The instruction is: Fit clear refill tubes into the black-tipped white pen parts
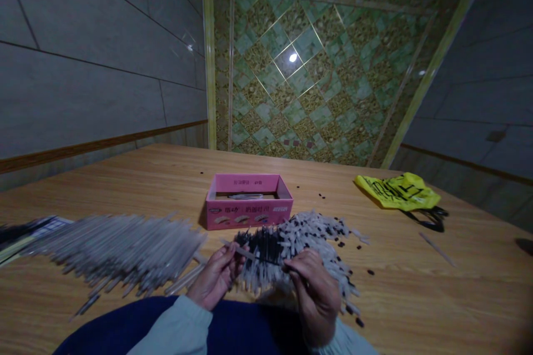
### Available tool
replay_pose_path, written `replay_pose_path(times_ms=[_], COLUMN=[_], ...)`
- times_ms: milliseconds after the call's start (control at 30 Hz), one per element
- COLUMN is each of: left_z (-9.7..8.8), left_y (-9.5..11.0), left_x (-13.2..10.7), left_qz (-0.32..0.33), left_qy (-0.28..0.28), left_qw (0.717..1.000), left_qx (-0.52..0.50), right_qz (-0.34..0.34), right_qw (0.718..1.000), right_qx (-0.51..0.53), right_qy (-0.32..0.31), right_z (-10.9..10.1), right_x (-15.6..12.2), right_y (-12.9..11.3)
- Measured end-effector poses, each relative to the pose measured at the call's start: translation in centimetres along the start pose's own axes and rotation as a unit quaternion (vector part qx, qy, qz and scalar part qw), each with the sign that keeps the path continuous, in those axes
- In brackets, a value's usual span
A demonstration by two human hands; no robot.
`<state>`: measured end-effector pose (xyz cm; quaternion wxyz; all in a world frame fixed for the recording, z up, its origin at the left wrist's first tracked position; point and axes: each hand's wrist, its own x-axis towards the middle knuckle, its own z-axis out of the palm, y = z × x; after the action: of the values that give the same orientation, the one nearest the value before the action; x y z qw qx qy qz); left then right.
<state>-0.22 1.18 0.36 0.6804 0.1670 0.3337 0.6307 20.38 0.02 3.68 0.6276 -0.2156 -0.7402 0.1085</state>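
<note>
My left hand [216,276] pinches a slim translucent tube [245,253] that slants down to the right. My right hand [315,285] has its fingertips closed on a thin black stick [268,261], which lines up with the tube's right end; whether its tip is inside the tube I cannot tell. Behind and below both hands lies a heap of black-and-clear slender pieces [266,241]. It runs into a pile of short whitish translucent pieces [310,227] with black bits among them. A wide stack of long clear tubes [125,249] covers the wood table [416,299] on the left.
A pink open box [250,216] with a few clear tubes inside stands beyond the heap. To the right are a yellow bag [397,191], a black strap [428,221] and one loose tube [437,248]. Small black caps [370,272] lie scattered. Papers [41,230] sit far left.
</note>
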Motion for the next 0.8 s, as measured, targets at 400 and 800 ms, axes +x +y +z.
replay_pose_path(times_ms=[400,800], left_z=[-0.8,-1.9], left_y=[1.7,2.3], left_x=[-0.3,-0.8], left_qz=[0.022,0.018], left_qy=[-0.011,-0.176], left_qw=[0.984,0.939], left_qx=[-0.175,-0.296], right_qz=[0.174,0.079], right_qw=[0.967,0.856], right_qx=[-0.045,-0.219], right_qy=[-0.178,-0.462], right_z=[2.7,8.2], right_x=[-1.5,-0.5], right_y=[0.6,-0.7])
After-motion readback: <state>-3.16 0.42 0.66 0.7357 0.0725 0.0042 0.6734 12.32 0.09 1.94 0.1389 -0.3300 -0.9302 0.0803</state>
